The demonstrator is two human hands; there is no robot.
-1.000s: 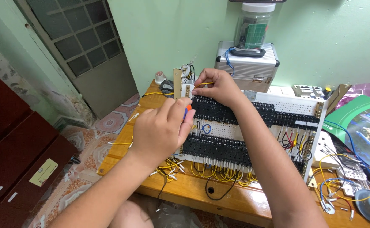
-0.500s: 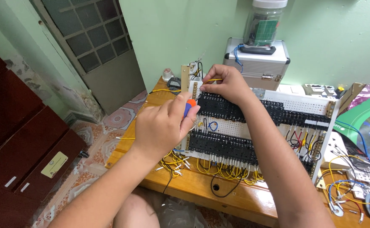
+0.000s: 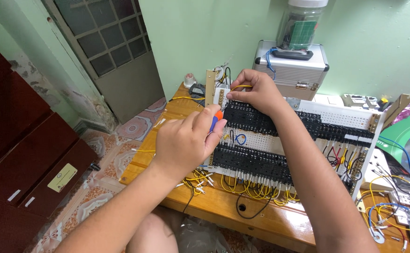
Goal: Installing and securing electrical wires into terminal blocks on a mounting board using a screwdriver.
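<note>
A white perforated panel [image 3: 331, 115] with rows of black relay blocks [image 3: 252, 161] and many yellow wires [image 3: 256, 189] lies on a wooden table [image 3: 223, 206]. My left hand [image 3: 186, 143] is closed around a screwdriver with an orange and blue handle [image 3: 215, 119], its tip at the panel's upper left corner. My right hand [image 3: 256, 91] pinches a yellow wire [image 3: 240, 86] at a small brass terminal strip [image 3: 221, 97] on that same corner. The two hands are a few centimetres apart.
A ribbed metal case [image 3: 291, 70] with a clear jar [image 3: 301, 23] on top stands against the green wall behind the panel. Loose wires and parts [image 3: 392, 211] lie at the right. A dark red cabinet [image 3: 18, 154] and a door [image 3: 116, 51] are at the left.
Both hands stay at the panel's upper left corner. The camera has shifted slightly, so the scene sits a little lower and more to the right; the screwdriver remains at the terminal strip.
</note>
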